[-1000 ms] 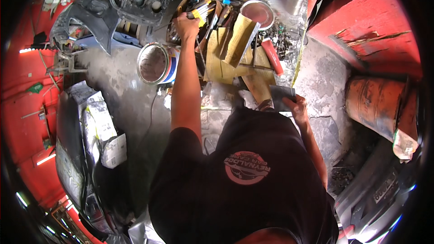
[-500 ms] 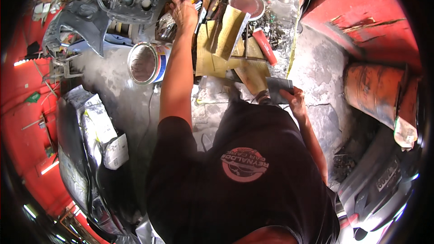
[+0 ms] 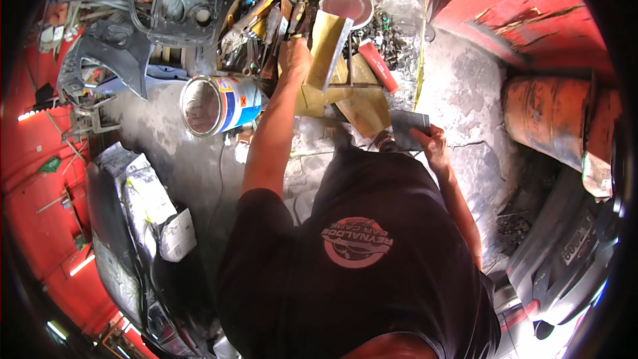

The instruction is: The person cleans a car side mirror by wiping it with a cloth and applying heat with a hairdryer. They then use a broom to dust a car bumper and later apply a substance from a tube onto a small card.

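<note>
My left hand (image 3: 296,60) is beside the right edge of a box of hand tools (image 3: 256,33), over yellow-brown sheets (image 3: 312,101). Its fingers are curled together, and what they hold, if anything, I cannot make out. In my right hand (image 3: 435,148), low at the right by my leg, is a dark grey sheet of sandpaper (image 3: 410,129), pinched at its edge. A folded yellow-brown piece (image 3: 327,46) stands tilted just right of my left hand. Farther right lies a red sanding block (image 3: 378,68).
An open paint can (image 3: 201,108) lies tilted left of my left forearm. Behind the sheets sits a round tin lid (image 3: 347,5) beside scattered small hardware (image 3: 392,43). A grey car fender (image 3: 116,53) and door panel (image 3: 189,0) are at the far left, a rusty drum (image 3: 548,119) at the right.
My left hand has come out of the tool box, moving right and nearer to me, and its fingers are now curled by the sheets. My right hand still holds the sandpaper.
</note>
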{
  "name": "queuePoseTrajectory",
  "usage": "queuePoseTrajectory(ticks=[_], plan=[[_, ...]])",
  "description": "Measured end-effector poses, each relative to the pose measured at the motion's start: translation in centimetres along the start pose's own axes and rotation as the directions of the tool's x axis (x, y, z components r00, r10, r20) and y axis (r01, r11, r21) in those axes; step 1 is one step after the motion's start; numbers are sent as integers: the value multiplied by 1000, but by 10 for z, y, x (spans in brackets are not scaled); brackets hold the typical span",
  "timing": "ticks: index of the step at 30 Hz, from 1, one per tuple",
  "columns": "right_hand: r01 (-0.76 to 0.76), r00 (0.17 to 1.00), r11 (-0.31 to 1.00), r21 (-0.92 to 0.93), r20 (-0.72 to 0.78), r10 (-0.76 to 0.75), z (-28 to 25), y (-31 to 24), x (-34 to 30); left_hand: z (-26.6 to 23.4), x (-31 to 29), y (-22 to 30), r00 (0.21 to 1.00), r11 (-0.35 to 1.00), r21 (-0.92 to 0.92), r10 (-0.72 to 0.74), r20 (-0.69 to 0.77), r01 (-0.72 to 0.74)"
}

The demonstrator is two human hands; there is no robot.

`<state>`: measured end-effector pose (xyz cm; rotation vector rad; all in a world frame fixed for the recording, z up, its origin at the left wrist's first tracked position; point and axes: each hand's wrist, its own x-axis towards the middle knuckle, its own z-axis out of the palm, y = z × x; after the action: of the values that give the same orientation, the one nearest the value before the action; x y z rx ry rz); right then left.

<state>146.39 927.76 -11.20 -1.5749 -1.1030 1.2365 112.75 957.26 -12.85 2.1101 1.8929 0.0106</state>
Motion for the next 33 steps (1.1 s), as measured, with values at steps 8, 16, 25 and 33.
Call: queuePoseTrajectory(ticks=[8, 16, 25, 33], plan=[[-68, 998, 997, -22, 4, 68, 8, -22, 2, -33, -20, 14, 941, 978, -206, -110, -321, 44], [-27, 998, 999, 18, 51, 26, 17, -24, 10, -79, -17, -56, 672, 956, -285, -256, -695, 70], [33, 996, 999, 12, 77, -34, 8, -5, 7, -51, -41, -39, 643, 994, -108, -68, -763, -23], [171, 985, 985, -5, -23, -171, 9, -11, 25, 21, -85, 61, 821, 884, -279, 178, -543, -376]])
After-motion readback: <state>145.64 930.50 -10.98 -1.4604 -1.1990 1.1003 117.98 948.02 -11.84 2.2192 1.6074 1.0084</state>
